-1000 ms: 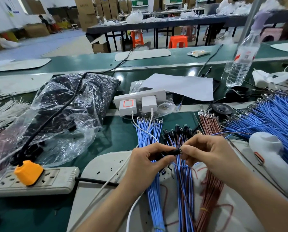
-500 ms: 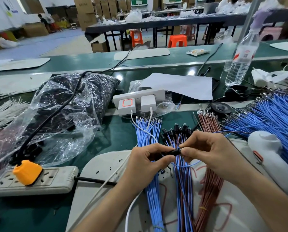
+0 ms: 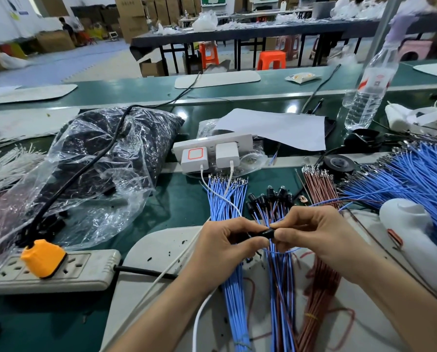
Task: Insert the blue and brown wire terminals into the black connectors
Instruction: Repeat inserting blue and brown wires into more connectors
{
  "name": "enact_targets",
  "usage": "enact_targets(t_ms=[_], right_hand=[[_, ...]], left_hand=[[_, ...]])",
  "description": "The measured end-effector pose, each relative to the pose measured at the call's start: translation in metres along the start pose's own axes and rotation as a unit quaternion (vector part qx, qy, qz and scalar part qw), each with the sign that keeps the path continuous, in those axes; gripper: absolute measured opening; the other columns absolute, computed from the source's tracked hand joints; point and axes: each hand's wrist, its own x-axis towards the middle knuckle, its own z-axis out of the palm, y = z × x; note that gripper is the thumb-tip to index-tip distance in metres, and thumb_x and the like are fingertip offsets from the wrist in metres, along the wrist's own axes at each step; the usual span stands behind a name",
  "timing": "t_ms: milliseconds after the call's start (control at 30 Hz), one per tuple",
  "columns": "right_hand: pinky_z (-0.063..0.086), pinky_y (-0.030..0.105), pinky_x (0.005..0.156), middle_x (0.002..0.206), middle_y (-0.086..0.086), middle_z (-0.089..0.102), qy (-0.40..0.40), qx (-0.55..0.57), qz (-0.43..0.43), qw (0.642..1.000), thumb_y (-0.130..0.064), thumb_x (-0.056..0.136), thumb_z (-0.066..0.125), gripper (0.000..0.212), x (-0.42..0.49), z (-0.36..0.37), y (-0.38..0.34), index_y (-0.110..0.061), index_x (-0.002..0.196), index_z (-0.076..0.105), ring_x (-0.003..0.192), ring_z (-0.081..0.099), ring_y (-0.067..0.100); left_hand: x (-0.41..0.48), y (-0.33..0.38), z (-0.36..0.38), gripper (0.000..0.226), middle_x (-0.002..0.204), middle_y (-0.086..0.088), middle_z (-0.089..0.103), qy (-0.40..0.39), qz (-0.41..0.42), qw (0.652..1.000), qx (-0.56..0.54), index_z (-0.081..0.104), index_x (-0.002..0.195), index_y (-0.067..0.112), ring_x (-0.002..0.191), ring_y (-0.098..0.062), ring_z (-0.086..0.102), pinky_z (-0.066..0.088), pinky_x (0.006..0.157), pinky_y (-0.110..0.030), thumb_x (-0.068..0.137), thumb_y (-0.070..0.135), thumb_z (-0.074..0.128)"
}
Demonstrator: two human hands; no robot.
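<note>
While the left hand [image 3: 227, 241] curls round the left end of a black connector [image 3: 267, 233], that barrel lies roughly level across the view, above the white mat [image 3: 161, 250], its long axis running from one hand toward the other. Its open end, judging by the grip, faces right (the mouth itself is hidden between the two hands). Meeting it from that side, the right hand [image 3: 314, 235] pinches a thin blue wire [image 3: 281, 252] just where it reaches the connector, and the slack loops out beneath the pinch. The wire's crimped tip cannot be seen, so whether it is seated cannot be told. The coming move seems to turn on this line: the tip has to travel leftward along the barrel's axis, so the right hand is the one to push and the left only to brace. Below the hands lie finished blue-and-brown pairs [image 3: 281, 288], and further right the bundle of brown wires [image 3: 321, 278], which is nearer the right hand than the left
</note>
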Motion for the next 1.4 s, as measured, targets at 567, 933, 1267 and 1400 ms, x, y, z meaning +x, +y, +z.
enact_targets(t_ms=[567, 933, 1267, 1400], right_hand=[[0.058, 0.029, 0.056, 0.070, 0.023, 0.070, -0.008, 0.017, 0.022, 1.000, 0.002, 0.075, 0.066, 0.003, -0.001, 0.001, -0.004, 0.002, 0.075, 0.063, 0.064, 0.071, 0.030], [0.059, 0.030, 0.059, 0.074, 0.025, 0.070, -0.010, 0.016, 0.070, 0.997, 0.012, 0.084, 0.058, 0.005, -0.001, 0.005, 0.001, 0.009, 0.080, 0.058, 0.069, 0.072, 0.032], [0.051, 0.027, 0.044, 0.063, 0.022, 0.066, 0.000, 0.039, 0.057, 0.998, 0.010, 0.080, 0.062, 0.008, 0.002, 0.000, 0.006, 0.005, 0.077, 0.056, 0.046, 0.063, 0.025], [0.050, 0.025, 0.042, 0.060, 0.024, 0.064, 0.013, 0.074, 0.054, 0.996, 0.010, 0.076, 0.063, 0.011, 0.003, 0.001, 0.012, 0.005, 0.073, 0.055, 0.042, 0.061, 0.024]], left_hand=[[0.000, 0.002, 0.000, 0.011, 0.066, -0.002, 0.067, 0.003, 0.000, 1.000, 0.026, 0.074, 0.088, 0.015, 0.056, -0.010, 0.054, 0.046, 0.057, -0.023, 0.078, 0.014, 0.076], [0.001, 0.001, -0.001, 0.010, 0.068, 0.011, 0.065, -0.010, 0.004, 0.996, 0.091, 0.073, 0.090, 0.006, 0.060, 0.000, 0.055, 0.043, 0.060, -0.018, 0.081, 0.011, 0.074], [0.000, 0.006, 0.001, 0.008, 0.063, 0.013, 0.060, -0.009, 0.005, 0.993, 0.117, 0.072, 0.091, 0.014, 0.056, -0.004, 0.049, 0.040, 0.055, -0.020, 0.083, 0.018, 0.073], [0.000, 0.006, 0.002, 0.006, 0.063, 0.011, 0.061, -0.003, 0.012, 0.992, 0.122, 0.072, 0.089, 0.018, 0.056, -0.006, 0.049, 0.041, 0.054, -0.024, 0.083, 0.019, 0.073]])
